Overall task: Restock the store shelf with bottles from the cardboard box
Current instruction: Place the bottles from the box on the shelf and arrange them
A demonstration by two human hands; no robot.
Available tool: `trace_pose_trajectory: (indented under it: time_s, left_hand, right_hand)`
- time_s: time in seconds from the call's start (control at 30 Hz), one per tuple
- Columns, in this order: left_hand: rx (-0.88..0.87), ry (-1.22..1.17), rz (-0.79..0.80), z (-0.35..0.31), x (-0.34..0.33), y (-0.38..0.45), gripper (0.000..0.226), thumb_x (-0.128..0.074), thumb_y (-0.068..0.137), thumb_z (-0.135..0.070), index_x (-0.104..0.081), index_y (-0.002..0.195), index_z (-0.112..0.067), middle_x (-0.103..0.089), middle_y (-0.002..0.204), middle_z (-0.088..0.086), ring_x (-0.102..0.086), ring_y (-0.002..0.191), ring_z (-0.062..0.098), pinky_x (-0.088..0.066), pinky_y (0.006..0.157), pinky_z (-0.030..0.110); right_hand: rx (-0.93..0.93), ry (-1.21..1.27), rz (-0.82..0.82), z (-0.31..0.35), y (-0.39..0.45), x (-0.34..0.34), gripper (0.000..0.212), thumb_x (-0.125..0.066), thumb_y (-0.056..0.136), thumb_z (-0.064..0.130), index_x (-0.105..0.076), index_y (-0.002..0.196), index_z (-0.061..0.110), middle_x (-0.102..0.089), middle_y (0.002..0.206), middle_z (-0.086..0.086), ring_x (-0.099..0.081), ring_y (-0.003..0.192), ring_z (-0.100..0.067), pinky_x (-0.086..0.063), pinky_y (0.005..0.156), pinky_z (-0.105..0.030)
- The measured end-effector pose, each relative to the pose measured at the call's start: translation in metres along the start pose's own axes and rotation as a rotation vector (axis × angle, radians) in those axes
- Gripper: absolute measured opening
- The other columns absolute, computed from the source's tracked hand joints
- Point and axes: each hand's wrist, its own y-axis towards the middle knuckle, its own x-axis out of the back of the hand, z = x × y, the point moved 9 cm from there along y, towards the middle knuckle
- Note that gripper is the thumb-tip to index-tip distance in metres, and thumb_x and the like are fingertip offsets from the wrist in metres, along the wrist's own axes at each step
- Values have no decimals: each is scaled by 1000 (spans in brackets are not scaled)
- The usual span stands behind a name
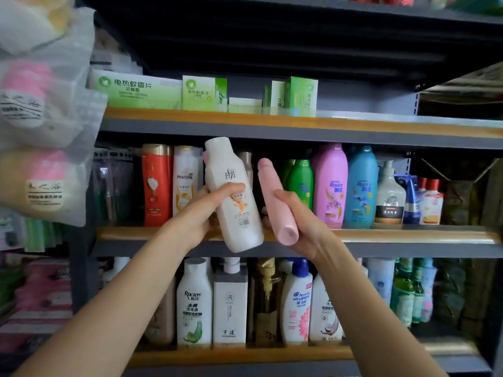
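Restock, midway by the look of it: left hand [201,213] grips white bottle [234,197], right hand [296,221] grips pink bottle [275,202], both tilted before the middle shelf [408,235] gap at 12 o'clock, unplaced; cardboard box out of view, remainder unknown.

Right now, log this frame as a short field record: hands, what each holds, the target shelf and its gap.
left hand: grips white bottle, tilted, cap up
right hand: grips pink bottle, tilted
middle shelf: Pantene bottle on left, green bottle on right
gap: behind the held bottles, partly hidden
placement: neither bottle on the shelf yet
cardboard box: not in view
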Motion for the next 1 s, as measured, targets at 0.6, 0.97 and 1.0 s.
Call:
trace_pose_trajectory:
  time_s: [0.6,0.97,1.0]
  left_hand:
    - [-73,85,-48,-11,26,-3,25,-66,81,-26,-58,105,-25,-69,99,0,-65,90,14,-50,69,30]
    - [-80,113,-54,-11,39,2,65,-80,57,-35,-57,117,-25,-70,106,2,-66,99,19,-52,86,37]
    - [-85,117,-54,-11,39,3,67,-79,54,-36,-58,117,-24,-71,106,1,-66,99,19,-51,88,37]
  right_hand:
    - [459,-594,-93,44,48,5,36,-75,74,2,-56,98,22,-65,92,0,-60,88,-19,-54,83,-37]
    - [389,-777,-218,13,84,6,46,-72,79,13,-52,121,9,-63,112,-10,-59,103,-26,-53,86,-38]
    - [367,-797,-228,11,86,7,46,-72,79,15,-52,120,8,-62,112,-11,-60,103,-26,-53,84,-36]
